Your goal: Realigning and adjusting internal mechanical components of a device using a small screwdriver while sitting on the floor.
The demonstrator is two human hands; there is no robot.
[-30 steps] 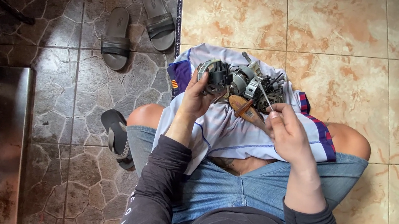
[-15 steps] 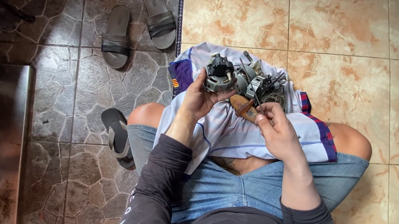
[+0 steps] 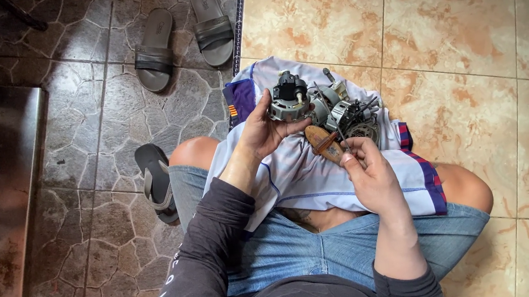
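The left hand (image 3: 262,135) is curled around a small grey motor part (image 3: 289,99), lifting it just above the white cloth (image 3: 294,172) spread over the person's knees; the thumb lies across its near face and the fingers cup it from below. The right hand (image 3: 367,176) is clenched on a tool with a brown wooden handle (image 3: 323,143), probably a screwdriver, its thin shaft pointing far and right toward the pile of metal motor pieces (image 3: 348,114) lying on the cloth just right of the held part. To my eye the work in hand is loosening or prying at these pieces, and doing it well means keeping the part steady in the left palm, holding the tool tip square on its seat, and working over the cloth so that any small screw drops there and not onto the tiled floor (image 3: 462,20). By count: one held motor part, one tool, one cloth, and a cluster on the cloth whose separate pieces I cannot number with certainty, perhaps two or three. Three sandals show on the dark stone paving: a pair (image 3: 182,35) far left, side by side, and a single one (image 3: 155,181) beside the person's left knee.
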